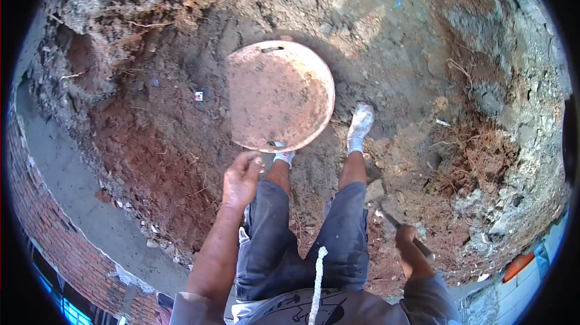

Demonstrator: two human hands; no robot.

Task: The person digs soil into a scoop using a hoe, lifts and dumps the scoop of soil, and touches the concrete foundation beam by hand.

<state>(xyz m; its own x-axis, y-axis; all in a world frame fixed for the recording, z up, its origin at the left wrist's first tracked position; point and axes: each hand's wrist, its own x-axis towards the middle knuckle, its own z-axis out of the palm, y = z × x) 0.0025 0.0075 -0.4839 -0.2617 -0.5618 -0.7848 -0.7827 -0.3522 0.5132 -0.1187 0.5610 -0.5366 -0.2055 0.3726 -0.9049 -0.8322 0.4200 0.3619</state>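
Note:
A round, shallow pan with one straight side and slots near its rim lies on the ground before me, its inside coated with reddish dirt. My left hand is just below the pan's near-left rim, fingers curled in, with nothing visible in them. It looks apart from the rim. At the lower right my right hand is wrapped round a tool's handle. The handle slants toward a greyish, block-like piece; whether that is the tool's head I cannot tell.
My right foot, in a muddy sock, stands right of the pan; the left foot is partly under its near rim. Loose red soil banks up on the left, a rooty clump on the right. A brick wall curves along the lower left.

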